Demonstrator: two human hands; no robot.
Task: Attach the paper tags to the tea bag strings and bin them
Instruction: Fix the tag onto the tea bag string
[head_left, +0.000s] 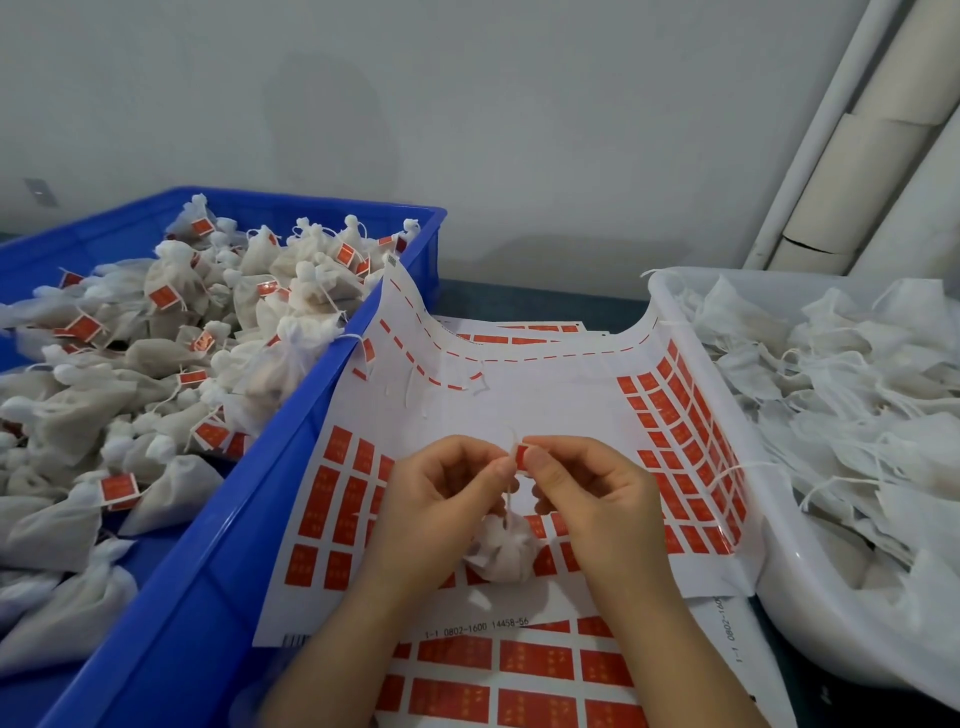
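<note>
1. Left hand (441, 499) at 7 o'clock of frame centre, fingers curled, thumb and forefinger pinching the string (511, 501) just at 9 o'clock of the tag (520, 460).
2. Right hand (597, 499) at 5 o'clock of centre, fingers curled, thumb and forefinger clamped on the red tag.
3. Tag upright between the two sets of fingertips, touching both.
4. String running from the tag toward 6 o'clock, down between the hands.
5. Bag (501, 558) at the string's lower end, below the fingers, between the wrists, over the sheet (519, 405).
6. Sheet curled up at both sides, against bin and tub.
7. Blue bin (291, 431) at 9 o'clock, heaped with tagged bags (171, 322).
8. White tub (831, 613) at 3 o'clock, holding untagged bags (857, 389).
</note>
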